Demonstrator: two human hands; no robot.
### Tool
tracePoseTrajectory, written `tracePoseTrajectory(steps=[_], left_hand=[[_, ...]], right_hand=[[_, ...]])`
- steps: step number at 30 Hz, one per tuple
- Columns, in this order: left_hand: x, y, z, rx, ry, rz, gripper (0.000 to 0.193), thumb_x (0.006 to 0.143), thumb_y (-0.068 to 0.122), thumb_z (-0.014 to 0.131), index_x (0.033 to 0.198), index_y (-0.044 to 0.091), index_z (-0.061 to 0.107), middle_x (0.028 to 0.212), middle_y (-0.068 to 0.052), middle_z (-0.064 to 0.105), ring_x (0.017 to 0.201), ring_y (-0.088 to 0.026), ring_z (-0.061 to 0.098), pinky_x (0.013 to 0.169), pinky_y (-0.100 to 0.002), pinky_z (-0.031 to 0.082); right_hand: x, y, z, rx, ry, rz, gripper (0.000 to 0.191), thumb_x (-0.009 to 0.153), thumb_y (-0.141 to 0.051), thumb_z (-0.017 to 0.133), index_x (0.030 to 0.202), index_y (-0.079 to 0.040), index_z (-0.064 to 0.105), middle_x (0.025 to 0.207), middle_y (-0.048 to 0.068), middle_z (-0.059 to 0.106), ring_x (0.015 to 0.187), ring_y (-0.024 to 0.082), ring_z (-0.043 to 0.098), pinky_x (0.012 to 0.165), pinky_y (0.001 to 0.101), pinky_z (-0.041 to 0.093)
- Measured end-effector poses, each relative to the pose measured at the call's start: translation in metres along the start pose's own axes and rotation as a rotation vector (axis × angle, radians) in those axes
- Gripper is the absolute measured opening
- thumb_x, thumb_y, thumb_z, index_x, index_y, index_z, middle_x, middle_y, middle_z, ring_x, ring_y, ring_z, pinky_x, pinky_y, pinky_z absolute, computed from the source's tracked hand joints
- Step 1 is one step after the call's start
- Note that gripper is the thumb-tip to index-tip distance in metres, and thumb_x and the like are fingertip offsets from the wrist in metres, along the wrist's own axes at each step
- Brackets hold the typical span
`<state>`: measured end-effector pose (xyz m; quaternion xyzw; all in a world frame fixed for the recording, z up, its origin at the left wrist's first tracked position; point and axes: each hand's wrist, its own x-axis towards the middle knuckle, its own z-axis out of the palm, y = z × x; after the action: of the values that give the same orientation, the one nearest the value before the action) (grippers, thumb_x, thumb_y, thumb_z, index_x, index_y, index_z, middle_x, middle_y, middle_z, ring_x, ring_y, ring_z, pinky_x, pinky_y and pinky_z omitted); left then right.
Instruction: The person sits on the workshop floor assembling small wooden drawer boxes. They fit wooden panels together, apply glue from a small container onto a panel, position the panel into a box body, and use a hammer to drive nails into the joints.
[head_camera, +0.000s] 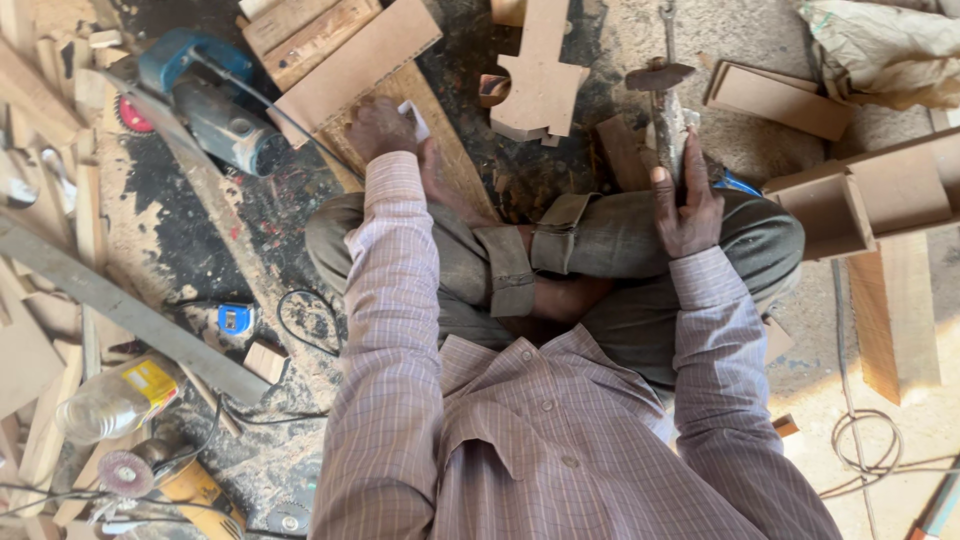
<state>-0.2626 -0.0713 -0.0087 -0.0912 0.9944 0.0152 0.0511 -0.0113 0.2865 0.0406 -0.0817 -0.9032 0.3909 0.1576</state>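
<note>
Head view, looking straight down on ourselves seated cross-legged on the floor. Our left hand is closed over a small pale block, likely a sanding or marking piece, pressed to a wooden board that slants from the left knee toward far left. Our right hand is wrapped around the handle of a hammer, head pointing far, handle resting against the right knee. Risks, as we judge them: the board rests only on a knee and on the scrap stack behind, so pressure from the left hand could make it slide or tip; the hammer is held low on the handle with only a loose curl of the fingers, and could slip onto shin or foot. A blue circular saw lies just left of the board with its cord trailing near our leg, easy to snag when shifting. Floor is dusty concrete, dark-stained patches, thick with sawdust. Offcuts and planks all round; a cut-out board shape far centre, open wooden boxes right, a plastic bottle and a blue tape measure near left. Bright daylight, workshop setting.
</note>
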Motion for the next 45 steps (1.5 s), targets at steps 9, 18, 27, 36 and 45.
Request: tracePoseTrajectory(steps=[9,18,27,36,45], left_hand=[[0.004,-0.01,-0.006,-1.134,-0.108,0.019,0.037,0.08,0.0,0.076,0.113,0.005,0.061,0.094,-0.011,0.074,0.076,-0.021,0.074,0.065,-0.034,0.062],[-0.009,0.004,-0.012,-1.694,-0.452,0.095,0.04,0.095,0.002,0.074,0.127,-0.003,0.051,0.105,-0.016,0.074,0.086,-0.022,0.078,0.071,-0.031,0.068],[-0.026,0.072,0.01,-1.344,-0.315,0.59,0.042,0.1,0.0,0.065,0.137,0.0,0.046,0.107,-0.019,0.074,0.094,-0.023,0.08,0.08,-0.037,0.067],[-0.053,0.141,0.024,-1.028,-0.045,0.867,0.05,0.1,0.004,0.068,0.141,0.008,0.041,0.098,-0.005,0.08,0.095,-0.023,0.078,0.088,-0.038,0.061],[-0.049,0.15,0.034,-0.971,-0.035,0.88,0.047,0.1,0.006,0.07,0.137,0.009,0.042,0.098,-0.001,0.08,0.103,-0.023,0.076,0.094,-0.039,0.058]], right_hand=[[0.001,0.003,0.002,-0.002,-0.025,0.04,0.063,0.116,-0.032,0.062,0.166,-0.01,0.033,0.151,0.028,0.057,0.13,0.04,0.065,0.108,0.0468,0.058],[0.002,0.001,0.003,-0.015,-0.014,0.022,0.062,0.116,-0.032,0.062,0.166,-0.009,0.034,0.151,0.029,0.057,0.126,0.041,0.068,0.101,0.0454,0.061],[0.001,-0.003,-0.001,-0.039,-0.028,0.077,0.062,0.112,-0.03,0.064,0.164,-0.01,0.036,0.133,0.028,0.068,0.116,0.04,0.072,0.094,0.0446,0.061],[0.004,-0.005,0.0,0.035,-0.009,0.087,0.061,0.114,-0.029,0.063,0.165,-0.01,0.034,0.144,0.028,0.063,0.128,0.039,0.068,0.102,0.0434,0.06],[0.004,-0.002,0.002,0.017,-0.021,0.126,0.062,0.114,-0.03,0.063,0.165,-0.011,0.034,0.143,0.027,0.064,0.127,0.038,0.069,0.101,0.0425,0.061]])
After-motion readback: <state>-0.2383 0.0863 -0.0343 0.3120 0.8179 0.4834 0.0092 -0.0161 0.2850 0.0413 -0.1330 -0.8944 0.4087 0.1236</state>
